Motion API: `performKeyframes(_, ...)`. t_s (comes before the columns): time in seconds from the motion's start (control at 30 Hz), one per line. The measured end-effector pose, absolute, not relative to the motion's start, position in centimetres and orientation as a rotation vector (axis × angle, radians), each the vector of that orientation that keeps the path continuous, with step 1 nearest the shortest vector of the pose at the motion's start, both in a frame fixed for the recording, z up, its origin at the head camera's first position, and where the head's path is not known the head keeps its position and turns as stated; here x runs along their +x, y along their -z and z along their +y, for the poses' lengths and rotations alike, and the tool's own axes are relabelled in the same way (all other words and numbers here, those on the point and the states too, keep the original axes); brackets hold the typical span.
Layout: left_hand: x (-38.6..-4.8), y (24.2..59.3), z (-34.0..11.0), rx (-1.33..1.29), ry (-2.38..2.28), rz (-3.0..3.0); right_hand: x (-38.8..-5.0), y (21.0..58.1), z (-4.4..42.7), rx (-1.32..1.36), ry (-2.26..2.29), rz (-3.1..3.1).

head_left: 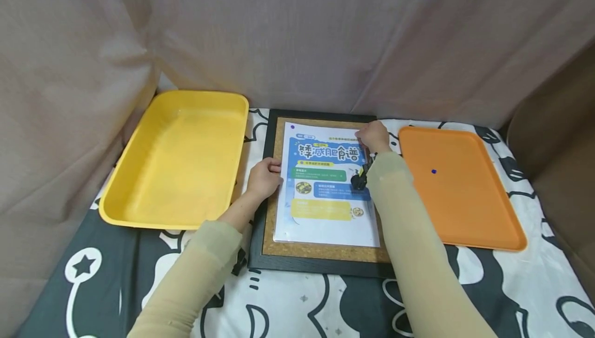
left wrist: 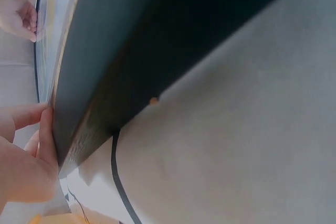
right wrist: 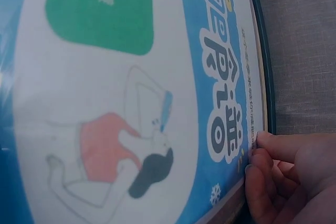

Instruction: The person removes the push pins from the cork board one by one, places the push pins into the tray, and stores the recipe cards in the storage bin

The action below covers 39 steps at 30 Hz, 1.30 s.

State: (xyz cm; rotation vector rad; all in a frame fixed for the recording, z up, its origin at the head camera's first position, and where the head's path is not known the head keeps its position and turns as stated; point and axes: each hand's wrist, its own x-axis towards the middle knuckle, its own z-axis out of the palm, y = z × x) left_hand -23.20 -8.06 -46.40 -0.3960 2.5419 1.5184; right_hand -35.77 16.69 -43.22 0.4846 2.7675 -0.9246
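A printed poster sheet (head_left: 325,232), blue and white with Chinese lettering, lies on a cork board (head_left: 321,251) with a black frame (head_left: 316,265). A purple pin (head_left: 293,126) sits at its top left corner. My left hand (head_left: 264,179) rests at the left side, its fingers touching the frame's edge and reaching the sheet's border. In the left wrist view, the fingers (left wrist: 46,135) lie against the frame's side. My right hand (head_left: 375,135) pinches at the sheet's top right corner, thumb and curled fingers together; whatever is between the fingertips is hidden.
A deep yellow tray (head_left: 244,105) stands left of the board. To the right lies a flat orange tray (head_left: 465,193) with one small blue pin (head_left: 434,171) on it. A patterned cloth (head_left: 297,307) covers the table, and a grey curtain (head_left: 325,38) hangs behind.
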Motion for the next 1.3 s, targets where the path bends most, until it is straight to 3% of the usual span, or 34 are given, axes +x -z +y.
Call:
performKeyframes(0.5, -23.2, 46.2, -8.0, -0.399, -1.514, 2.539, -36.0, 42.8, 17.1, 0.378, 0.788, 2.736)
performKeyframes(0.93, -23.2, 46.4, -8.1, -0.372, -1.516, 2.545, -37.0, 43.3, 18.0, 0.237, 1.045, 2.568)
performKeyframes(1.3, -23.1, 46.3, -8.2, -0.349, -1.545, 2.52, -35.8, 44.0, 18.0, 0.439, 1.372, 2.558)
